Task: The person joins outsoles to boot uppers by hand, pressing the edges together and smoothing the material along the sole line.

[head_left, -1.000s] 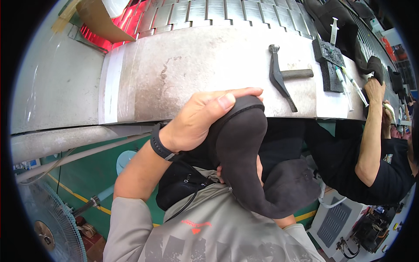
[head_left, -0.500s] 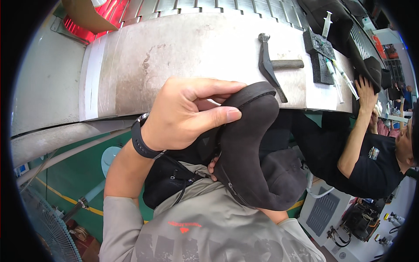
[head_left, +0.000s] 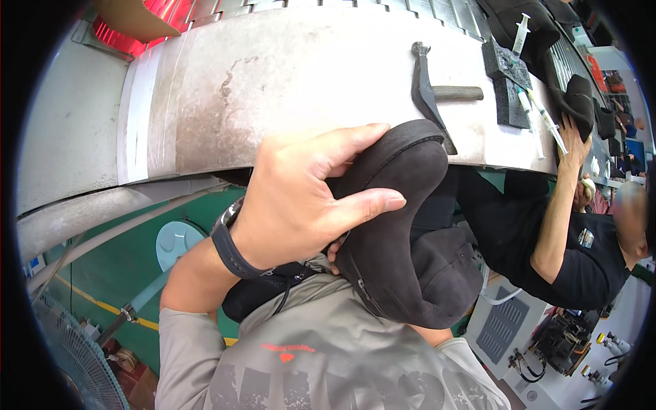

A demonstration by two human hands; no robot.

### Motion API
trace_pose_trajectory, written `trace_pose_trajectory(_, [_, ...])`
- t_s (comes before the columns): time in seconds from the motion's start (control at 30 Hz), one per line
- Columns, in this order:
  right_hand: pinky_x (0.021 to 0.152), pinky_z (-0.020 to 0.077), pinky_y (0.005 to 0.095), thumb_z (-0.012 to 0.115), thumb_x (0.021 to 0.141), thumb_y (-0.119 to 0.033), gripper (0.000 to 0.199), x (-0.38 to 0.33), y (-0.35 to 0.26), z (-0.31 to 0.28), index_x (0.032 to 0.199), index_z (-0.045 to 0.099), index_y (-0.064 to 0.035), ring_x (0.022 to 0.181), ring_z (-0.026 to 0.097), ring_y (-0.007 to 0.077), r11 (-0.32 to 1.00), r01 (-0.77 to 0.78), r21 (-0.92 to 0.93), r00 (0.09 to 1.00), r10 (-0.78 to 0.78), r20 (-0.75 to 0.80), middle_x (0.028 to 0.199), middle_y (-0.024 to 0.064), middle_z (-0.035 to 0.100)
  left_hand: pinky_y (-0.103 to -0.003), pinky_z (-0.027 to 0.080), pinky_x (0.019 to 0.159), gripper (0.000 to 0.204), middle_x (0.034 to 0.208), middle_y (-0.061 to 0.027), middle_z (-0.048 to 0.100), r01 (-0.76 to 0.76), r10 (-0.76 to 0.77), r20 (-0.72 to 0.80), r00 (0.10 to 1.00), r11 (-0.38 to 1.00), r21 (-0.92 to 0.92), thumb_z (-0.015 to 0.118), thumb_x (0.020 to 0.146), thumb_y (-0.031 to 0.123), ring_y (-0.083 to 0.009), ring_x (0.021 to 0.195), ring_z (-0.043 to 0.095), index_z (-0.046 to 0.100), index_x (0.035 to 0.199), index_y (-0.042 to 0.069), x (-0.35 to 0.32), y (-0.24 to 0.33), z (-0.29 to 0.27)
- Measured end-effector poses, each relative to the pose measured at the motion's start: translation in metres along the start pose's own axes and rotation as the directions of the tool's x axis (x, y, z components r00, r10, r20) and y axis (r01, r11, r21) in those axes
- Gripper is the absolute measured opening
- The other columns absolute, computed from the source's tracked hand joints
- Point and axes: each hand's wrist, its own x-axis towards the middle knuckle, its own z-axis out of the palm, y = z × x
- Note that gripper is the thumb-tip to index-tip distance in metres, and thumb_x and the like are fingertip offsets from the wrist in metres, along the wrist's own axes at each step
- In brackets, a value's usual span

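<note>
A dark grey suede-like boot (head_left: 384,249) with a black sole is held in front of my chest, its toe raised and its soft shaft folded to the right. My left hand (head_left: 301,188), wearing a black watch, grips the toe end: the thumb presses on the upper and the fingers lie along the sole edge. A short zipper shows low on the boot's side. Of my right hand (head_left: 334,255), only some fingertips show at the boot's left edge; the boot covers the rest. Just beyond the toe, a hammer (head_left: 425,92) with a wooden handle lies on the worktable (head_left: 307,75).
A black foam block (head_left: 509,102) with several syringes (head_left: 547,121) sits at the table's right. Beyond it a co-worker in black (head_left: 547,253) handles another dark boot (head_left: 579,102). Metal conveyor slats line the far edge. A fan (head_left: 68,348) stands at lower left.
My left hand has shifted right and further over the toe, its thumb now lying across the upper. The boot's toe has moved slightly right and up.
</note>
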Motion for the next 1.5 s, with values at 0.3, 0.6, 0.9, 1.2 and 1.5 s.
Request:
trace_pose_trajectory(0.3, [0.076, 0.0574, 0.0491, 0.036, 0.112, -0.048, 0.063, 0.002, -0.002, 0.008, 0.134, 0.063, 0.0051, 0.093, 0.071, 0.0369, 1.0, 0.004, -0.012, 1.0, -0.004, -0.005, 0.111, 0.0256, 0.071, -0.038, 0.063, 0.083, 0.073, 0.115, -0.0186, 0.076, -0.223, 0.247, -0.006, 0.969, 0.883, 0.412, 0.092, 0.083, 0.017, -0.0278, 0.097, 0.076, 0.063, 0.148, -0.002, 0.011, 0.012, 0.01])
trace_pose_trajectory(0.6, [0.076, 0.0573, 0.0486, 0.038, 0.113, -0.044, 0.059, -0.007, 0.0, 0.018, 0.135, 0.062, 0.005, 0.093, 0.071, 0.0366, 0.998, 0.004, 0.063, 1.0, -0.002, -0.031, 0.112, 0.0251, 0.071, -0.038, 0.063, 0.086, 0.087, 0.129, -0.0169, 0.07, -0.247, 0.245, 0.133, 0.96, 0.969, -0.001, 0.094, 0.082, 0.018, -0.0261, 0.112, 0.072, 0.054, 0.157, 0.0, 0.023, -0.002, 0.019])
trace_pose_trajectory(0.9, [0.076, 0.0573, 0.0482, 0.04, 0.114, -0.04, 0.055, -0.024, -0.003, 0.036, 0.136, 0.061, 0.0049, 0.093, 0.071, 0.0363, 0.986, -0.036, 0.161, 0.997, 0.046, -0.06, 0.112, 0.0246, 0.071, -0.035, 0.068, 0.088, 0.068, 0.128, -0.019, 0.074, -0.058, 0.077, 0.095, 0.992, 0.98, -0.193, 0.088, 0.085, -0.001, -0.0233, 0.114, 0.074, 0.064, 0.148, 0.0, 0.016, -0.012, 0.033])
trace_pose_trajectory(1.2, [0.076, 0.0567, 0.0469, 0.042, 0.114, -0.037, 0.051, -0.021, -0.002, 0.045, 0.136, 0.061, 0.0047, 0.093, 0.07, 0.0355, 0.984, -0.042, 0.172, 0.996, 0.055, -0.073, 0.111, 0.0236, 0.07, -0.036, 0.069, 0.088, 0.059, 0.129, -0.0211, 0.074, -0.072, 0.073, -0.003, 0.997, 0.979, -0.192, 0.084, 0.088, -0.005, -0.0232, 0.11, 0.076, 0.066, 0.144, -0.001, -0.002, -0.015, 0.046])
trace_pose_trajectory(1.5, [0.076, 0.0539, 0.0431, 0.045, 0.115, -0.037, 0.048, -0.018, -0.012, 0.037, 0.131, 0.061, 0.0045, 0.09, 0.068, 0.0329, 0.994, 0.104, -0.024, 0.993, -0.105, -0.05, 0.104, 0.021, 0.068, -0.032, 0.064, 0.09, 0.05, 0.126, -0.0237, 0.077, -0.036, 0.036, -0.092, 0.995, 0.999, 0.003, 0.076, 0.094, -0.007, -0.0231, 0.111, 0.078, 0.066, 0.143, -0.006, -0.016, -0.007, 0.062])
